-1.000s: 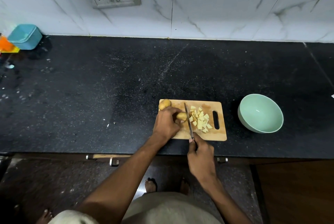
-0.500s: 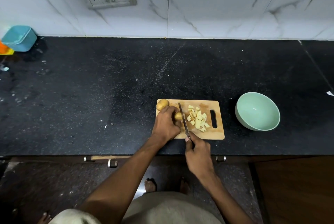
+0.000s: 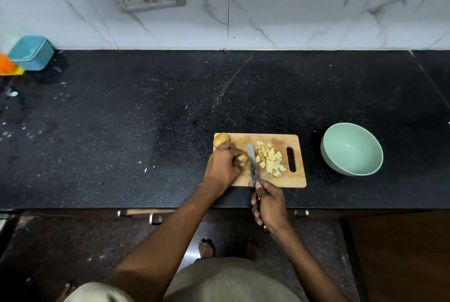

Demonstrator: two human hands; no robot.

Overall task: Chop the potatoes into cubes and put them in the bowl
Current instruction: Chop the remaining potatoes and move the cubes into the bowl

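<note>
Firm, likely slippery potato piece pinned by curled left hand well behind knife, handle gripped in right hand.

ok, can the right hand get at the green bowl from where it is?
Probably yes: the green bowl sits open on the counter right of the cutting board, nothing between. But the right hand grips the knife.
</note>
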